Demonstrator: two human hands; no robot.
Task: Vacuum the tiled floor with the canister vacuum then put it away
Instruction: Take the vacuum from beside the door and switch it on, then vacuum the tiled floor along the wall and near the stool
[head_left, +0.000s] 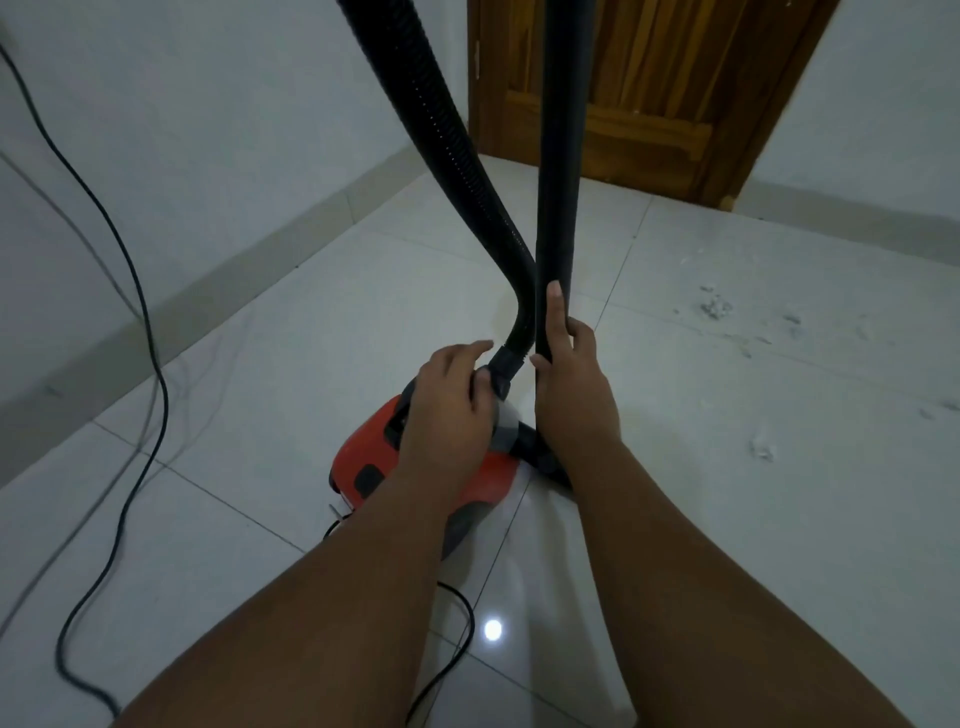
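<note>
Sitting on the tiled floor (727, 519) at the near centre, the red canister vacuum (374, 467) is partly covered by the person's forearms. Its ribbed black hose (452, 156) rises from the front of the body and climbs out of the top of the view. The left hand (447, 410) is curled over the hose cuff (506, 364) where it enters the canister, fingers and thumb wrapped about it. That looks like a grip for seating or turning the joint, though whether it is going in or coming out cannot be told. Just to the right, touching the hose at its bend, the straight wand (558, 182) stands almost upright. The right hand (571, 395) clasps it low down with the thumb laid along the tube, probably to keep it from toppling while the other hand works. A dark piece below that wrist may be the floor head (545, 460), but it is mostly hidden. Pale debris (714, 309) is scattered over the tiles to the right, so that patch appears not yet cleaned. On the left a black power cord (135, 291) trails loosely from the wall side toward the near edge, a likely snag once the canister is pulled along. A grey skirting (260, 249) edges the far left wall, and a wooden door (649, 93) stands at the far side
</note>
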